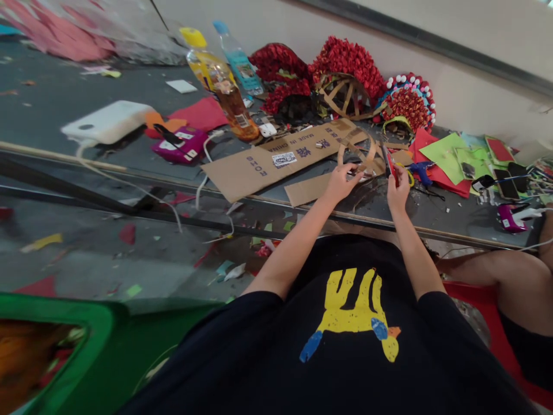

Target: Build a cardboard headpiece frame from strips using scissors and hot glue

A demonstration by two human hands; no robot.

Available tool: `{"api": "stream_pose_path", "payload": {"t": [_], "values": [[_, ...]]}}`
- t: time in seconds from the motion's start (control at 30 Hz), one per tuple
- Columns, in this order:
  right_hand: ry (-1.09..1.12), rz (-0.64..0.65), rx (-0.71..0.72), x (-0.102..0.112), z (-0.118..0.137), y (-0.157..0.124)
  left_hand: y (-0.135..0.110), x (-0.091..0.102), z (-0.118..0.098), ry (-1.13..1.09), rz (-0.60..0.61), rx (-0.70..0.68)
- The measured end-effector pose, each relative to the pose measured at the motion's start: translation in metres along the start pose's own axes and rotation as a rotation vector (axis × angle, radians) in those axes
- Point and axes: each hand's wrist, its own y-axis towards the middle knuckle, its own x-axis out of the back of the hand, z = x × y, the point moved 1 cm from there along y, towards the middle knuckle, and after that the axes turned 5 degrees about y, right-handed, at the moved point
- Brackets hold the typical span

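Observation:
My left hand (342, 183) is closed, pinching the near edge of a small frame of bent cardboard strips (370, 151). The frame stands on the dark table, its strips curving up and crossing. Just to the right, my right hand (398, 190) wraps round a slim red and dark tool (391, 165) that points up and away; its exact kind is unclear. Under and behind the left hand lie a long flat piece of printed cardboard (242, 173) and a smaller plain cardboard piece (305, 191). A yellow handle loop (410, 177) shows beside the right hand.
Behind stand drink bottles (235, 106) and red ruffled headpieces (345, 60). A blue glue gun (422, 172) and coloured sheets (449, 153) lie right; a white power box (106, 122) lies left. A green bin (103, 328) stands below left. Another person's leg (510, 268) is at right.

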Motion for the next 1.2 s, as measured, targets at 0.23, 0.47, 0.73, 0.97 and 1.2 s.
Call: {"api": "stream_pose_path", "payload": {"t": [0.23, 0.47, 0.73, 0.97, 1.2], "values": [[0.016, 0.118, 0.087, 0.003, 0.017, -0.005, 0.003, 0.005, 0.002, -0.134, -0.063, 0.082], [-0.141, 0.236, 0.161, 0.005, 0.011, -0.004, 0.004, 0.006, 0.006, -0.184, -0.147, 0.085], [-0.314, 0.320, 0.137, 0.000, 0.013, -0.004, 0.006, 0.005, 0.012, -0.199, -0.252, 0.153], [-0.356, 0.308, 0.120, 0.001, 0.018, -0.005, 0.006, 0.004, 0.015, -0.128, -0.248, 0.124], [-0.390, 0.335, 0.105, 0.000, 0.020, -0.005, 0.006, 0.004, 0.015, -0.131, -0.257, 0.132]]}}
